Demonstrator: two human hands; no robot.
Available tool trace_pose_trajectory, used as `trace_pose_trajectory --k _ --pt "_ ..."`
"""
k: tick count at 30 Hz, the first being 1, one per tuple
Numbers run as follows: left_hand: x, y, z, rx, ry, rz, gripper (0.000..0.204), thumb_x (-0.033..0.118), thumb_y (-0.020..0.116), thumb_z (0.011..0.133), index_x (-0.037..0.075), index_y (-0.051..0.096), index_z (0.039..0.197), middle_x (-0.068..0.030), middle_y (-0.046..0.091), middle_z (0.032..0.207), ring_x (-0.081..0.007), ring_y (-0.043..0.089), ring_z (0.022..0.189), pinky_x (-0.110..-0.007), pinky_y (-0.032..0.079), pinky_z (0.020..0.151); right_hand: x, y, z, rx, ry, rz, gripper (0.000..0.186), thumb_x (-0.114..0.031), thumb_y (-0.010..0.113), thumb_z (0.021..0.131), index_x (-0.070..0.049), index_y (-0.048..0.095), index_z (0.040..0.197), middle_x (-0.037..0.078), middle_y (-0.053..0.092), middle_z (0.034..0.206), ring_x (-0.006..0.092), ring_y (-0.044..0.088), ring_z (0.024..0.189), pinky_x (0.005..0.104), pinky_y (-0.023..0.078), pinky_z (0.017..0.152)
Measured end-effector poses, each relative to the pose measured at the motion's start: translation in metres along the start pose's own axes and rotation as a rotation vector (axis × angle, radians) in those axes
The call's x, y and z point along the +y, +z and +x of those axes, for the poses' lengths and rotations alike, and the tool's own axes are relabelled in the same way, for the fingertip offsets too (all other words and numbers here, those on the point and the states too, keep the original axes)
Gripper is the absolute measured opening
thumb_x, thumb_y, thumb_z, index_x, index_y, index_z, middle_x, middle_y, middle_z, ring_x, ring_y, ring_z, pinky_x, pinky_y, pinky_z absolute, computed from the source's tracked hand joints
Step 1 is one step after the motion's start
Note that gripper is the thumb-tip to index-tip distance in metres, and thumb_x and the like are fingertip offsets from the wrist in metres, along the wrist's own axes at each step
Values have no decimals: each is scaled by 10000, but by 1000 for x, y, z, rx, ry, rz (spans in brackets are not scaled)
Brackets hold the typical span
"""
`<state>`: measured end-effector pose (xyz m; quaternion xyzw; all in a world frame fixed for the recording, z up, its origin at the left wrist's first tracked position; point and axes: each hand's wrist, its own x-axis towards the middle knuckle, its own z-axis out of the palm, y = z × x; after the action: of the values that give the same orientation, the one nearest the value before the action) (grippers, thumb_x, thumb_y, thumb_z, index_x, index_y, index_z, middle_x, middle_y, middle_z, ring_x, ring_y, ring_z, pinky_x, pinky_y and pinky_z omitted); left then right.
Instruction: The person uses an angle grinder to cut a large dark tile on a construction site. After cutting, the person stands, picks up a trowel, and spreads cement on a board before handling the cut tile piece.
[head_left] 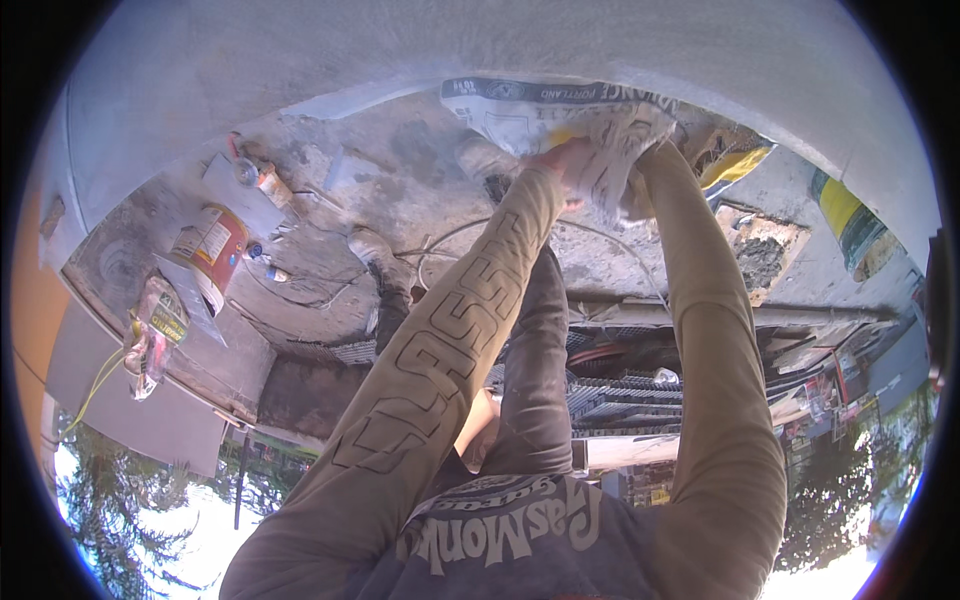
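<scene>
A white and grey paper cement bag [540,108] is up in front of me at the far side, its near end crumpled and hanging down. My left hand [568,165] is closed on the bag's crumpled paper, its fingers partly showing. The right sleeve [690,240] reaches to the bag's right side. There my right hand is mostly hidden by the folds, which bunch up around it. Below the bag, one of my shoes [485,155] stands on the dusty floor, and the other shoe [372,248] is farther left.
At left stand a red-brown bucket [222,255], a plastic bag [158,318] and a small bottle [272,187]. A pale hose [455,232] loops over the floor [410,150]. To the right are a yellow-black sack [735,170], a mortar-covered board [762,250] and a yellow-green sack [850,225].
</scene>
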<state>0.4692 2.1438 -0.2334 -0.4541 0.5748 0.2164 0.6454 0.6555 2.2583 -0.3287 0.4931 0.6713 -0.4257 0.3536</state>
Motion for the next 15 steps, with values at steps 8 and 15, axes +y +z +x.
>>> trace_pose_trajectory --k 8,15 --pt "-15 -47 36 178 636 630 666 190 762 778 73 531 1392 -164 620 1337 -271 655 1120 -325 512 955 -7 11 24 -55 13 81 472 -424 601 893 -37 707 1141 178 733 1007 320 722 891 444 555 830" --pt "-46 -94 42 -72 551 107 755 127 786 816 54 417 1470 -171 681 1107 -285 698 1015 -375 599 813 -11 -25 -15 -87 -8 248 475 -420 603 893 -33 706 1148 176 735 996 310 725 873 439 559 822"
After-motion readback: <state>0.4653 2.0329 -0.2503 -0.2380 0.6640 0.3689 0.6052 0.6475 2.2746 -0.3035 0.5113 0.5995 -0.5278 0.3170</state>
